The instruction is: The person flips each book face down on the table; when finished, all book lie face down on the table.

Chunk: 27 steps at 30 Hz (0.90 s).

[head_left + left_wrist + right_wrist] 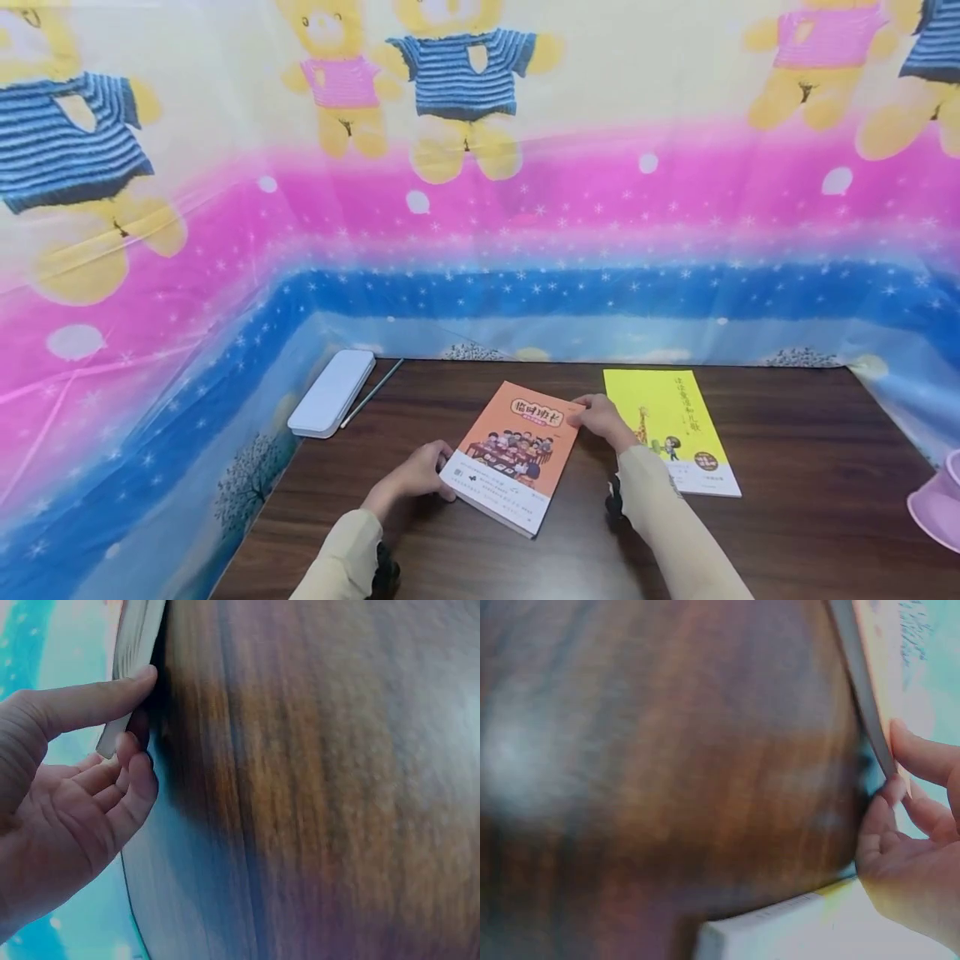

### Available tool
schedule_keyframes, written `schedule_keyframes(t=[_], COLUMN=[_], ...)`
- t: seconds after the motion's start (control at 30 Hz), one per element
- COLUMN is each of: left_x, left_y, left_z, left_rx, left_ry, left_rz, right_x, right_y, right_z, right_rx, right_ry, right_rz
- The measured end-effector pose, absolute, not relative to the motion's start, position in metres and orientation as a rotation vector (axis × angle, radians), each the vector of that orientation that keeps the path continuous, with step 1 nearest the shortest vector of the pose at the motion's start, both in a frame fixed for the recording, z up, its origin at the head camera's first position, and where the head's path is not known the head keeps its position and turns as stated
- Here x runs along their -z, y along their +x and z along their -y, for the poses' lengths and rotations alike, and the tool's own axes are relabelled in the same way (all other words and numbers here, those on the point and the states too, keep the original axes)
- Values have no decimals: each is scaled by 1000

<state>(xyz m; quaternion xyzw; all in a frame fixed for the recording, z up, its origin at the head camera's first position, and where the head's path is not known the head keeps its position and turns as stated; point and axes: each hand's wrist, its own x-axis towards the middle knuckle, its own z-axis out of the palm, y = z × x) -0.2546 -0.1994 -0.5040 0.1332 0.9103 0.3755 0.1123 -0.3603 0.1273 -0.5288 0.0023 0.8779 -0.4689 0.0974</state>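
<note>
An orange book [517, 442] with a white lower band and cartoon children on its cover is held at a slant over the brown table. My left hand [416, 473] grips its lower left corner. In the left wrist view, the thumb of that hand [75, 765] lies on one side of the book [139, 645] and fingers curl at the other. The upper right corner is pinched by my right hand [606, 419]. The right wrist view shows its thumb and fingers on both sides of the book's edge [866, 697]. A yellow book [660, 400] lies beside the right forearm, partly covered by it.
At the table's [315, 517] back left lies a white case [332, 396], with a thin green pencil [372, 394] along its right side. A pink object [937, 500] is cut off at the right border. A bear-printed cloth [570, 208] hangs behind and left of the table.
</note>
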Motion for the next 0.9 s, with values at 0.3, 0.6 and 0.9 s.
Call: schedule_keyframes(t=[0.3, 0.6, 0.9], left_x=[500, 497, 476], left_y=[-252, -252, -258], left_z=[207, 206, 212], left_rx=[-1287, -1325, -1453], left_ry=[302, 299, 366], left_rz=[-2414, -2430, -2398], right_x=[519, 516, 493], right_y=[-358, -360, -365], right_z=[-139, -148, -151], right_rx=[1365, 1487, 1627], right_ry=[-20, -72, -139], right_rz=[-2441, -2256, -2139])
